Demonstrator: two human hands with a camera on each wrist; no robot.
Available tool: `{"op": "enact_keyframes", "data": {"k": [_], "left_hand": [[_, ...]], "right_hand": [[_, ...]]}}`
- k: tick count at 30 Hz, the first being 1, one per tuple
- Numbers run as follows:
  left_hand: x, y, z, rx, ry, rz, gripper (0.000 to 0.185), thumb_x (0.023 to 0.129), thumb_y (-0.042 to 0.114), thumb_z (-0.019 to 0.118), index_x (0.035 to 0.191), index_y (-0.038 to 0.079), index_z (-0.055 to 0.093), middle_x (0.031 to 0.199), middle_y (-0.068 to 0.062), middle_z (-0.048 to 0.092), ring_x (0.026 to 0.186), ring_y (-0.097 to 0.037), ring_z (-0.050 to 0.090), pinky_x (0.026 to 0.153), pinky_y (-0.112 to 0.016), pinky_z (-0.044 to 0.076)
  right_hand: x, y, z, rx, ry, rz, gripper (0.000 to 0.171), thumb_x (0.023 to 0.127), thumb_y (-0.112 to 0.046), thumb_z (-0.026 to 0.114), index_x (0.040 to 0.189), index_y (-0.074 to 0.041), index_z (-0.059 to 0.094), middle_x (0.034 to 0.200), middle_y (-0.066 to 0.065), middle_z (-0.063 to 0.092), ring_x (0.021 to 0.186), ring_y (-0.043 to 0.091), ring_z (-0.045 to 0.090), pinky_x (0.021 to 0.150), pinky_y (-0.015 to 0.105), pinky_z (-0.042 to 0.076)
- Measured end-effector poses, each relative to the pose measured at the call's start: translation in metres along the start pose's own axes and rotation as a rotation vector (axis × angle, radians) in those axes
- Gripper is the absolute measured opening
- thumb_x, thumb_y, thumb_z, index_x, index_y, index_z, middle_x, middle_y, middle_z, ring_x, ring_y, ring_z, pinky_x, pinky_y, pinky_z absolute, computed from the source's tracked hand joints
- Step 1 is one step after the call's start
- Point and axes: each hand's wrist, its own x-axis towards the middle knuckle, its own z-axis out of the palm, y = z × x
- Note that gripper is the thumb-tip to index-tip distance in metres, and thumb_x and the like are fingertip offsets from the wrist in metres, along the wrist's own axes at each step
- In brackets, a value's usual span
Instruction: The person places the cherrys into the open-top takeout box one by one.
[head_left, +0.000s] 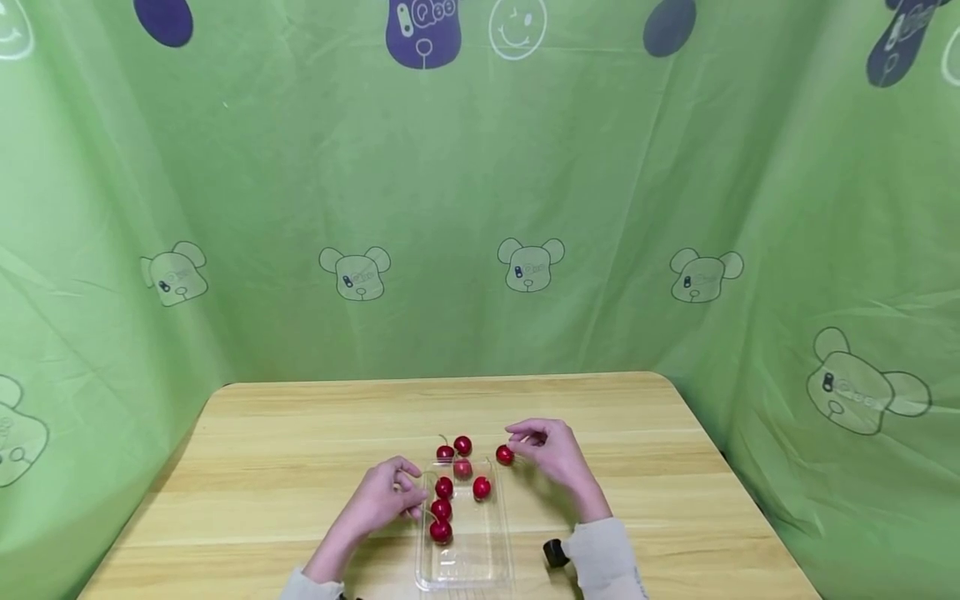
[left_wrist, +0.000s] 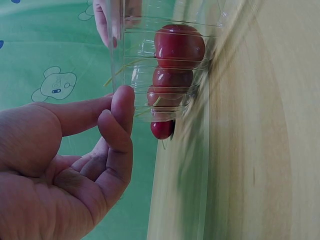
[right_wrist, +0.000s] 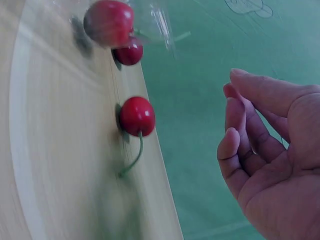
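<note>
A clear plastic tray (head_left: pixel 465 562) lies on the wooden table (head_left: pixel 300 467) near its front edge. Several red cherries (head_left: pixel 442 508) sit in the tray's far half. Two more cherries (head_left: pixel 462 445) lie on the table just beyond it. My left hand (head_left: pixel 408 487) is at the tray's left wall with fingers loosely curled; thumb and forefinger (left_wrist: pixel 117 107) are close together and hold nothing that I can see. My right hand (head_left: pixel 525 442) hovers to the right of the tray, fingers loosely bent and empty (right_wrist: pixel 235 110). A single stemmed cherry (head_left: pixel 505 455) (right_wrist: pixel 136 115) lies on the table just by its fingertips, apart from them.
Green printed cloth (head_left: pixel 480 208) hangs behind and on both sides of the table. A small black object (head_left: pixel 553 552) sits by my right wrist. Bare wood stretches to the left and the right of the tray.
</note>
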Motion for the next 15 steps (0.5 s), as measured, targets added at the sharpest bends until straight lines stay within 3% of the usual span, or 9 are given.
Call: {"op": "enact_keyframes", "data": {"k": [7, 15], "left_hand": [[0.0, 0.0, -0.001, 0.004, 0.003, -0.001, 0.043, 0.091, 0.007, 0.076, 0.124, -0.012, 0.055, 0.09, -0.013, 0.072, 0.07, -0.024, 0.072, 0.066, -0.04, 0.065], [0.0, 0.0, 0.0, 0.002, 0.003, -0.007, 0.043, 0.091, 0.006, 0.075, 0.124, -0.012, 0.055, 0.091, -0.014, 0.072, 0.07, -0.023, 0.071, 0.066, -0.039, 0.065]], "right_hand": [[0.0, 0.016, -0.01, -0.05, 0.006, 0.035, 0.023, 0.09, -0.009, 0.079, 0.112, -0.007, 0.078, 0.099, 0.004, 0.076, 0.083, 0.015, 0.066, 0.072, 0.024, 0.056], [-0.004, 0.029, -0.014, -0.141, -0.032, 0.111, 0.024, 0.092, -0.014, 0.077, 0.112, -0.002, 0.077, 0.094, 0.005, 0.073, 0.077, 0.016, 0.064, 0.064, 0.028, 0.055]]}}
